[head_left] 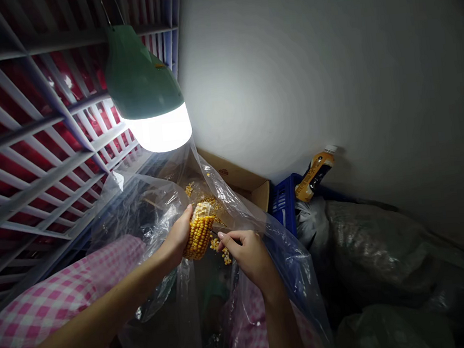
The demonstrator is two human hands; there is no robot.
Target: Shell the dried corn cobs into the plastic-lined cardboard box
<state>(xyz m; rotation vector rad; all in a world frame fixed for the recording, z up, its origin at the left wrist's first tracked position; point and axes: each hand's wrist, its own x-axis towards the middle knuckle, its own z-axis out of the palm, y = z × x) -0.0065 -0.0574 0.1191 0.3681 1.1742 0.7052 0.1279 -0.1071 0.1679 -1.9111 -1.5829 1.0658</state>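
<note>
My left hand point(177, 237) is wrapped round a yellow corn cob point(199, 233), held tilted over a clear plastic bag point(244, 211). My right hand point(245, 252) is closed in a pinch right beside the cob's lower side, apparently on a thin tool I cannot make out. Loose yellow kernels point(226, 256) fall or lie just under the fingers, and more kernels point(189, 189) rest deeper in the bag. The bag is spread over my lap, which is covered in pink checked cloth point(43, 307).
A green lamp point(144, 89) hangs lit just above the bag. White bars with red behind point(27, 139) fill the left. A cardboard box point(249, 186), a blue crate point(284, 202) with a yellow object point(316, 174), and dark filled bags point(387, 246) stand by the white wall.
</note>
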